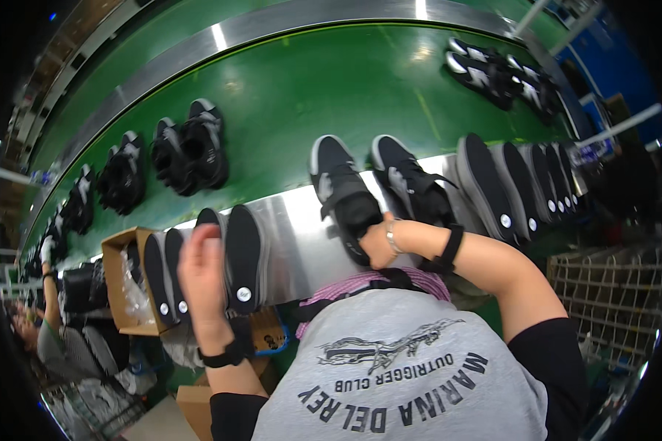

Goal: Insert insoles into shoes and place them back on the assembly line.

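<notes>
On the metal ledge before me, a black shoe (344,195) with a grey strap points away, toe over the green belt. My right hand (379,242) grips its heel, some fingers hidden at the opening. A second black shoe (413,184) lies just right of it, its strap end loose. Further left, my left hand (204,275) is raised in front of black insoles (244,250) with grey edges and round white stickers. Motion smears its fingers, and whether it touches an insole cannot be made out.
More insoles (485,180) line the ledge at right. Pairs of black shoes (191,147) sit on the green belt (294,88), left and far right. A cardboard box (114,261) holds clear plastic. A wire basket (607,294) stands at right. Another person's gloved hand (47,248) shows far left.
</notes>
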{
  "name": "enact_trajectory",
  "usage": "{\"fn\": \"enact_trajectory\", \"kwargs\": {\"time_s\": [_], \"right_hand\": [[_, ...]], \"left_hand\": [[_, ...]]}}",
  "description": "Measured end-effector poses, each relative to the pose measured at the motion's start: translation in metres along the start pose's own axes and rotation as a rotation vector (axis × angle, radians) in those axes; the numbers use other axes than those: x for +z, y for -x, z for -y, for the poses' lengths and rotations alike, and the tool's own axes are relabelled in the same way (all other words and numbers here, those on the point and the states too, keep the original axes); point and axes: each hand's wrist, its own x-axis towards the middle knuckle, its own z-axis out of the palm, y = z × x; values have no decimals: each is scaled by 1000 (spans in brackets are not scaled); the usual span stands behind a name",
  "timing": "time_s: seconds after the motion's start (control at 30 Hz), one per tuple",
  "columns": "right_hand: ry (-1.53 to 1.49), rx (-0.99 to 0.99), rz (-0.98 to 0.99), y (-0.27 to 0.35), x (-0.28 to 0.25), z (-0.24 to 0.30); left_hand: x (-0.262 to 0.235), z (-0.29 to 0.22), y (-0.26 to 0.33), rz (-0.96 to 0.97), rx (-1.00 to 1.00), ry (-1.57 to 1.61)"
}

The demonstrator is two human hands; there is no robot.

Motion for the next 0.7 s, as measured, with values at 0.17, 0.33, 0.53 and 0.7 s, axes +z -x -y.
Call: {"fn": "enact_trajectory", "kwargs": {"time_s": [0.17, 0.33, 0.53, 0.7], "right_hand": [[-78, -41, -29, -13, 2, 1], [-354, -195, -591, 36, 44, -16], [-916, 390, -1177, 112, 94, -105], [-1374, 172, -844, 65, 157, -112]], "left_hand": [[116, -39, 33, 738, 263, -12], [149, -40, 44, 878, 399, -299], [139, -21, 27, 790, 593, -608], [107, -60, 0, 927, 481, -613]]}}
